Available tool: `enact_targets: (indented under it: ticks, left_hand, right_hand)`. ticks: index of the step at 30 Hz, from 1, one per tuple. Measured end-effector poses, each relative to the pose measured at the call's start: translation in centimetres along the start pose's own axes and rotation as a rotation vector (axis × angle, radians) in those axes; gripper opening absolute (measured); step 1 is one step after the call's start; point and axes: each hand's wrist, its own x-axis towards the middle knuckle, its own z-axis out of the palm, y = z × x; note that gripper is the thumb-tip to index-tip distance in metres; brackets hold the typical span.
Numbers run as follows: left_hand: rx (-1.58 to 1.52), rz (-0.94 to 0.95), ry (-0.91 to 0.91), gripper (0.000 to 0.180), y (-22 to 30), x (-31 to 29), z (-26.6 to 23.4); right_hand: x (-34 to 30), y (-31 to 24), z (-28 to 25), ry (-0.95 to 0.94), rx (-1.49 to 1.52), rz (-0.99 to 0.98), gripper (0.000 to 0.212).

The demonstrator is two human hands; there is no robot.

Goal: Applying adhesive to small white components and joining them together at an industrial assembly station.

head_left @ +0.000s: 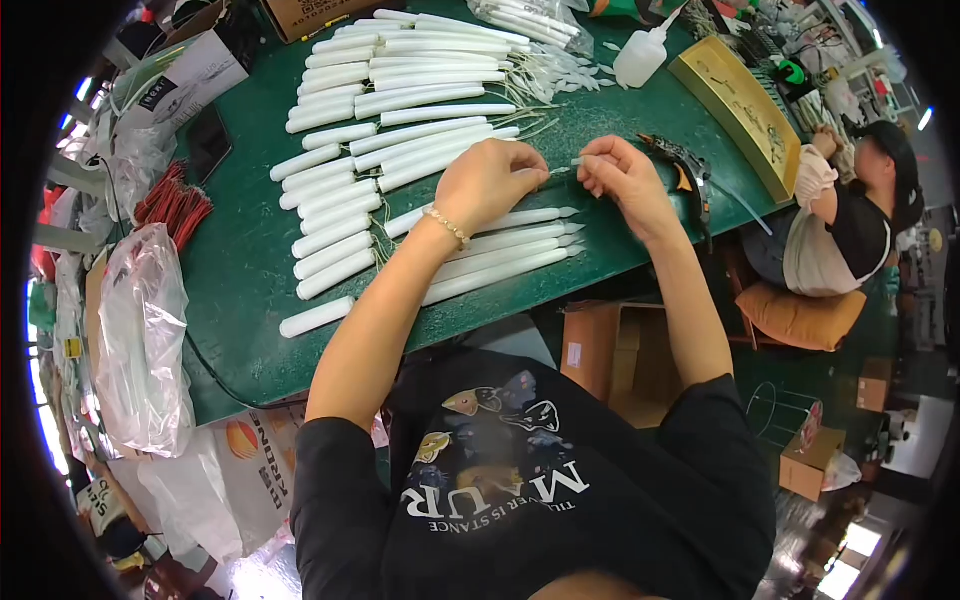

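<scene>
- Progress, as a judgement: four white taper candles (500, 275) nearest the person carry pointed flame tips, so these look done, while the long rows of untipped candles (420, 98) beyond look like what is left
- The right hand (625, 185) has a narrow grip, thumb and fingertips pinching a small translucent piece (577, 162) out over the surface (240, 340)
- The left hand (490, 185) has thumb and fingers drawn close together above the candles, facing the right; I cannot tell whether its grip holds anything
- The candles lie side by side on the green surface, left of and beneath the left arm: smooth, matt white cylinders, slim and straight, seemingly plastic
- Fine, springy wires (523, 85) stray from the untipped ends in a loose tangle
- Beyond the hands, loose flame tips (575, 75) are scattered, leaf-shaped and translucent, near a soft white squeeze bottle (640, 58)
- To the right sit a black glue gun (690, 178) with an orange trigger and a shallow yellow tray (720, 125)
</scene>
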Motion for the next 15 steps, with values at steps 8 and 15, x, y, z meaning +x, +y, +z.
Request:
enact_targets:
  ticks: [8,15]
  left_hand:
    - [-0.069,-0.017,-0.014,0.021,-0.51,0.16,0.18]
    - [-0.095,0.024,-0.018,0.016,0.06,-0.15,0.04]
  right_hand:
    - [-0.67,0.96,0.24,-0.003,0.092,0.029,0.016]
    - [-0.71,0.80,0.04,-0.013,0.102,0.041,0.016]
